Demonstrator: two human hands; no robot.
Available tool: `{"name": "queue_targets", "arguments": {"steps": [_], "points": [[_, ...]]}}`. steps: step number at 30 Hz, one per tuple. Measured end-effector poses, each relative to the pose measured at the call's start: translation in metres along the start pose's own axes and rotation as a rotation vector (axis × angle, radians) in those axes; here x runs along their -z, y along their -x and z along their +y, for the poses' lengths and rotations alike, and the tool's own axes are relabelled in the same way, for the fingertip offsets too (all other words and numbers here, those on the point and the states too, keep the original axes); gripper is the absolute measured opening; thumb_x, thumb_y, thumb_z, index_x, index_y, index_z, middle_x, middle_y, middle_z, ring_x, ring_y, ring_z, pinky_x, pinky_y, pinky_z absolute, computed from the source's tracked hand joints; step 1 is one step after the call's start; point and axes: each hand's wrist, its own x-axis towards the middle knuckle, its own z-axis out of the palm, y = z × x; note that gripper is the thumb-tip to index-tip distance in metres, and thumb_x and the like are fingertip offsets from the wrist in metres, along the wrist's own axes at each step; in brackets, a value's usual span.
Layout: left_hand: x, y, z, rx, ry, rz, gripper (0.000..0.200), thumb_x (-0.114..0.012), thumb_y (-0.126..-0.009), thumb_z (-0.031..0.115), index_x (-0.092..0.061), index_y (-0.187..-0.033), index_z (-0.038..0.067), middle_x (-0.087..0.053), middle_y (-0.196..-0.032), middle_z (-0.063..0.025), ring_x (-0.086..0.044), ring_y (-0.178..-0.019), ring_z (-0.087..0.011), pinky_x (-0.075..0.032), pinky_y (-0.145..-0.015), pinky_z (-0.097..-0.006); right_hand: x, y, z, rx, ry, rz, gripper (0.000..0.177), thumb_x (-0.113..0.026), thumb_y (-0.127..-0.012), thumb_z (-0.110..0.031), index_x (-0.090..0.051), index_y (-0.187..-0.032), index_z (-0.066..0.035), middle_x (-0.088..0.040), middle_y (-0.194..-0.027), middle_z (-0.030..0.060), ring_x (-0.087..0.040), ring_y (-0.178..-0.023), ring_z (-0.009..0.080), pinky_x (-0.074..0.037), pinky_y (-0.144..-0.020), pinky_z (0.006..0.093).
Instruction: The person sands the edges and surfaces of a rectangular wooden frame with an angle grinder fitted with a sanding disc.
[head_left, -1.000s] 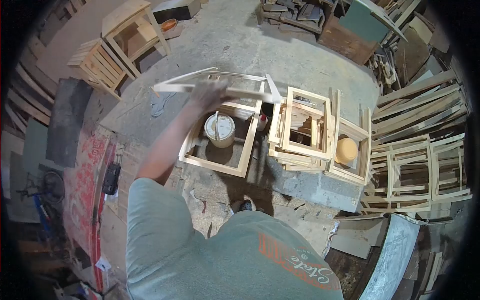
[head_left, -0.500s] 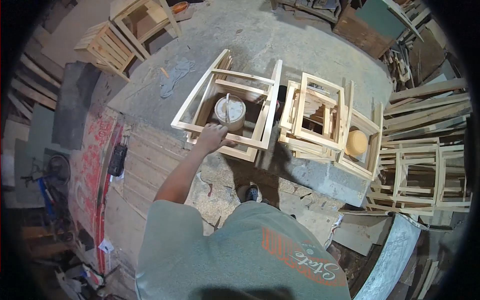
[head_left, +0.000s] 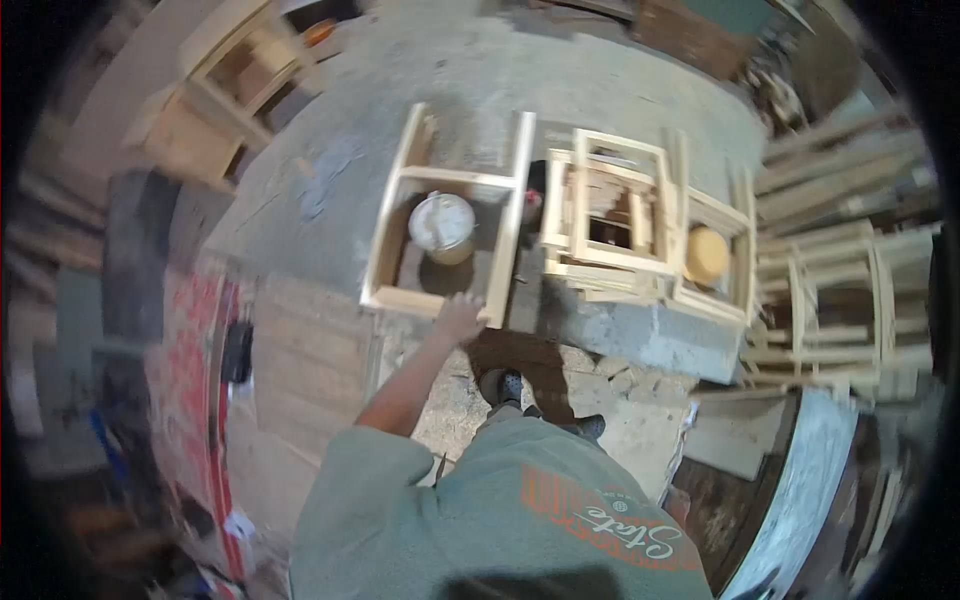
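My left hand (head_left: pixel 460 318) grips the near rail of a pale wooden frame (head_left: pixel 458 179), close to its right corner, with the fingers over the wood. The frame is on the concrete floor, its two long side rails pointing away from me. A bucket (head_left: pixel 443 228) with a whitish lid stands inside the frame's opening. My right hand does not show. A small dark and reddish object (head_left: pixel 533 198), too blurred to name, is just beyond the frame's right rail.
To the right lie stacked wooden frames (head_left: pixel 620 262) and a yellow round container (head_left: pixel 707 255). Stacked timber (head_left: pixel 840 210) lines the far right. A slatted wooden piece (head_left: pixel 190 135) stands at upper left, with a grey cloth (head_left: pixel 325 185) on the floor nearby.
My left hand has moved right along the near rail. The frame, earlier skewed with a second set of rails showing beneath, now looks straighter and lined up. The view has shifted and blurred.
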Motion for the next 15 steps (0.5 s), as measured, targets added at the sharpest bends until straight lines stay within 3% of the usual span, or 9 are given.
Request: {"name": "queue_targets", "arguments": {"steps": [3,4,5,6,7,8,9,11,15], "points": [[-0.047,-0.007,0.061,-0.123,0.303,-0.282,0.053,-0.055,-0.091,0.051,-0.057,-0.123,0.009,-0.063,-0.113,-0.0225,-0.058,-0.108,-0.0418,-0.046,-0.092,-0.0524,-0.016,0.042,0.033,-0.188,-0.188,0.112,0.057,-0.069,-0.084,-0.037,-0.062,-0.119,0.007,-0.065,-0.118,0.0213,-0.061,-0.110,0.0328,-0.044,-0.098,0.0433],[-0.075,-0.003,0.077,-0.252,0.366,-0.158,0.056,-0.056,-0.091,0.052,-0.057,-0.126,0.008,-0.064,-0.115,-0.0234,-0.059,-0.110,-0.0410,-0.047,-0.092,-0.0515,-0.005,0.092,-0.031,-0.157,-0.144,0.221,0.057,-0.070,-0.084,-0.038,-0.062,-0.121,0.005,-0.063,-0.125,0.0222,-0.058,-0.118,0.0329,-0.043,-0.102,0.0426],[-0.121,-0.008,0.081,-0.311,0.471,-0.234,0.060,-0.058,-0.089,0.053,-0.057,-0.127,0.008,-0.064,-0.117,-0.0237,-0.060,-0.111,-0.0397,-0.048,-0.094,-0.0491,-0.025,0.094,0.000,-0.256,-0.248,0.323,0.059,-0.070,-0.083,-0.041,-0.062,-0.122,0.004,-0.062,-0.127,0.0218,-0.057,-0.121,0.0335,-0.042,-0.103,0.0424],[-0.109,-0.002,0.105,-0.291,0.490,-0.442,0.061,-0.061,-0.087,0.054,-0.060,-0.125,0.006,-0.065,-0.119,-0.0222,-0.061,-0.113,-0.0377,-0.048,-0.096,-0.0462,-0.051,0.089,0.054,-0.093,0.302,0.360,0.029,-0.059,-0.093,-0.030,-0.069,-0.110,-0.009,-0.066,-0.116,0.0176,-0.062,-0.106,0.0337,-0.048,-0.093,0.0451],[-0.130,-0.002,0.115,-0.313,0.456,-0.529,0.058,-0.065,-0.085,0.053,-0.066,-0.112,0.002,-0.067,-0.113,-0.0231,-0.064,-0.107,-0.0369,-0.051,-0.089,-0.0433,-0.065,0.094,0.072,-0.116,-0.117,0.387,0.060,-0.069,-0.081,-0.050,-0.065,-0.117,-0.001,-0.064,-0.122,0.0221,-0.060,-0.115,0.0374,-0.046,-0.099,0.0445],[-0.132,0.000,0.125,-0.357,0.353,-0.636,0.057,-0.065,-0.086,0.051,-0.066,-0.116,0.002,-0.067,-0.115,-0.0211,-0.061,-0.113,-0.0361,-0.048,-0.096,-0.0438,-0.078,0.105,0.079,-0.169,0.020,0.449,0.058,-0.070,-0.081,-0.051,-0.066,-0.113,-0.003,-0.066,-0.115,0.0232,-0.061,-0.111,0.0389,-0.048,-0.096,0.0439],[-0.144,-0.006,0.129,-0.398,0.259,-0.776,0.058,-0.066,-0.086,0.052,-0.067,-0.115,0.002,-0.067,-0.117,-0.0203,-0.061,-0.115,-0.0354,-0.047,-0.097,-0.0433,-0.027,0.168,-0.028,-0.391,-0.166,0.508,0.059,-0.071,-0.080,-0.052,-0.067,-0.110,-0.002,-0.067,-0.111,0.0238,-0.062,-0.109,0.0398,-0.048,-0.095,0.0434],[-0.166,-0.015,0.123,-0.466,0.176,-0.862,0.058,-0.066,-0.087,0.051,-0.067,-0.115,0.000,-0.071,-0.105,-0.0203,-0.067,-0.104,-0.0331,-0.052,-0.089,-0.0417,-0.050,0.197,-0.003,-0.432,-0.304,0.589,0.060,-0.070,-0.079,-0.052,-0.067,-0.110,-0.001,-0.067,-0.112,0.0249,-0.062,-0.109,0.0402,-0.049,-0.094,0.0440],[-0.185,-0.053,0.140,-0.526,0.019,-0.789,0.042,-0.068,-0.088,0.043,-0.072,-0.112,0.009,-0.073,-0.103,-0.0184,-0.071,-0.095,-0.0325,-0.054,-0.083,-0.0426,-0.134,0.240,0.096,-0.635,-0.429,0.586,0.058,-0.069,-0.078,-0.050,-0.067,-0.112,-0.002,-0.067,-0.114,0.0235,-0.062,-0.109,0.0383,-0.049,-0.093,0.0431]]}}
